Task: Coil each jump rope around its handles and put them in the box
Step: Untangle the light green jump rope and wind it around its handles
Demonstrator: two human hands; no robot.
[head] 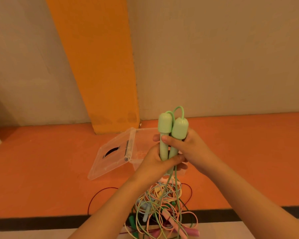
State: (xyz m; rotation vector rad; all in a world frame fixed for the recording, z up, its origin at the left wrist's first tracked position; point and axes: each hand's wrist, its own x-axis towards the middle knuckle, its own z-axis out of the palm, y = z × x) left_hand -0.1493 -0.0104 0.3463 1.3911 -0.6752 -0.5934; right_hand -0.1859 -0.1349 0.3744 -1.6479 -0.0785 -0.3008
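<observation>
Two light green jump rope handles stand upright side by side in front of me. My left hand grips their lower ends, and my right hand grips them just above, thumb across the front. The green cord loops over the handle tops and hangs down into a tangled pile of jump ropes on the floor, with pink, blue, yellow, green and dark red cords. Behind my hands sits a clear plastic box, partly hidden, its hinged lid lying open to the left.
The floor is orange, with a black stripe near me. A pale wall with an orange pillar rises just behind the box.
</observation>
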